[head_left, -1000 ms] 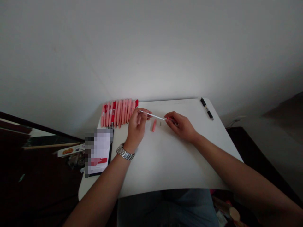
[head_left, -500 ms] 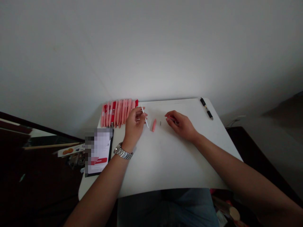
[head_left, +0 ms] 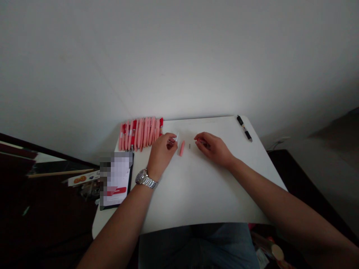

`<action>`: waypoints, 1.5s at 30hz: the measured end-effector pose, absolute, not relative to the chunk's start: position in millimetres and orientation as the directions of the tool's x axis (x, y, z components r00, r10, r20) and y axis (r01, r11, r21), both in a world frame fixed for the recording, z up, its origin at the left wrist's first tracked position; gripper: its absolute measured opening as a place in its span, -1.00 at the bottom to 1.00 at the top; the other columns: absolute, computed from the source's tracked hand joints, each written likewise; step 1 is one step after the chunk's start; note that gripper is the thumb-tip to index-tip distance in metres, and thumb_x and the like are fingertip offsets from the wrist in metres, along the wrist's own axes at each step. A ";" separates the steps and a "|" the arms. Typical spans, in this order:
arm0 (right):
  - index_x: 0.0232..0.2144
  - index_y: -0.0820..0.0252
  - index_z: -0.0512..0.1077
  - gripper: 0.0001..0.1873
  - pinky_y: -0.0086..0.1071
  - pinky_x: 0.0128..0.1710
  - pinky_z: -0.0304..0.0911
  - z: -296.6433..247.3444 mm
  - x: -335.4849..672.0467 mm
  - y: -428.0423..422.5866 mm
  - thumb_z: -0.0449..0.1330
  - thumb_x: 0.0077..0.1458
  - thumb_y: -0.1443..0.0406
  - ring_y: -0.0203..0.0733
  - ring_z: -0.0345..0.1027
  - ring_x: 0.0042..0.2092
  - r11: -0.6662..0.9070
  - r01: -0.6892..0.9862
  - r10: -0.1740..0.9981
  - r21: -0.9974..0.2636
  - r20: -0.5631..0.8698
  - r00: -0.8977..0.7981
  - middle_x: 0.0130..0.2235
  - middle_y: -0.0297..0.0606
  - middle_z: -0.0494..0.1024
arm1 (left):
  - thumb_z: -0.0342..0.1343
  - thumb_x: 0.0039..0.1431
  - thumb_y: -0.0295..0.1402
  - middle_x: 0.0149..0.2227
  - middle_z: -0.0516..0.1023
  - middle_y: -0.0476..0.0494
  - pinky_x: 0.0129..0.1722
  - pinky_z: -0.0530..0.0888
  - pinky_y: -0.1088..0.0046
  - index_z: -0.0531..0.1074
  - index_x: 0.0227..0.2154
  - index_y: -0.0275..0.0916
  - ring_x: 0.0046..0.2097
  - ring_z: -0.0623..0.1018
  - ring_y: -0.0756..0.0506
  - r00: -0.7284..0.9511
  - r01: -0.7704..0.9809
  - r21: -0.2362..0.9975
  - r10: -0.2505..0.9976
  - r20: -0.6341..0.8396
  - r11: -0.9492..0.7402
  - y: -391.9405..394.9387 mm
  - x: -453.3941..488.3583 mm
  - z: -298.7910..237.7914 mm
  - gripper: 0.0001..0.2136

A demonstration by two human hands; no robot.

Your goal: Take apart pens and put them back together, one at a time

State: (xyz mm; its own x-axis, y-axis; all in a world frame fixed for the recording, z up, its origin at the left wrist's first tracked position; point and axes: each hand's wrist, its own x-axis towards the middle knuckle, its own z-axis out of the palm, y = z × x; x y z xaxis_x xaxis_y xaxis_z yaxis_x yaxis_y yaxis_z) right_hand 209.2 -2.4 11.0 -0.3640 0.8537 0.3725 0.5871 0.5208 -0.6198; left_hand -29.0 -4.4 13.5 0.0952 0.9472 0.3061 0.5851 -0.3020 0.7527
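My left hand [head_left: 163, 150], with a metal watch [head_left: 146, 178] on its wrist, is closed on a thin white pen refill [head_left: 177, 137] whose upper end sticks out past the fingertips. My right hand [head_left: 212, 147] is curled with its fingertips pinched around a small red and clear pen part [head_left: 201, 141], mostly hidden by the fingers. Between the hands, a pink pen barrel piece [head_left: 181, 148] lies on the white table [head_left: 202, 190]. Just right of it rests a small metal spring [head_left: 189, 146].
A row of pink and red pens [head_left: 144, 131] lies at the table's back left. Nearer on the left is a tablet [head_left: 119, 198] with a lit screen. A black pen [head_left: 244, 128] lies at the back right corner, and a wall [head_left: 196, 67] rises behind.
My left hand has shifted right and turned, closing its fingers around the refill, which now tilts the other way. My right hand has barely moved.
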 end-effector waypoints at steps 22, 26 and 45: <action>-0.11 0.13 0.52 -0.84 -0.33 -0.21 0.25 12.1 208.5 -1.6 0.17 0.31 0.27 -0.15 0.42 -0.23 0.591 0.649 0.807 -0.479 0.326 -0.493 -0.24 -0.21 0.57 | 0.17 0.27 -0.37 -0.28 0.56 -0.10 -0.23 0.51 0.35 0.52 -0.14 -0.20 -0.32 0.56 -0.08 0.199 0.671 0.640 0.923 0.330 -0.373 -8.9 -26.2 15.9 -0.86; -0.10 0.13 0.53 -0.82 -0.36 -0.26 0.23 14.9 208.6 -2.8 0.16 0.31 0.28 -0.19 0.42 -0.26 0.603 0.661 0.798 -0.448 0.317 -0.513 -0.22 -0.20 0.55 | 0.11 0.31 -0.38 -0.24 0.56 -0.12 -0.16 0.51 0.32 0.50 -0.08 -0.19 -0.25 0.56 -0.09 0.289 0.670 0.597 0.895 0.338 -0.442 -10.7 -27.1 18.0 -0.83; -0.01 0.07 0.57 -0.73 -0.34 -0.24 0.24 14.5 207.3 -2.7 0.14 0.34 0.25 -0.18 0.41 -0.24 0.648 0.668 0.762 -0.365 0.308 -0.570 -0.18 -0.18 0.52 | 0.15 0.31 -0.33 -0.27 0.60 -0.08 -0.20 0.47 0.31 0.52 -0.10 -0.13 -0.24 0.58 -0.12 0.352 0.655 0.582 0.876 0.329 -0.482 -11.7 -20.7 14.7 -0.86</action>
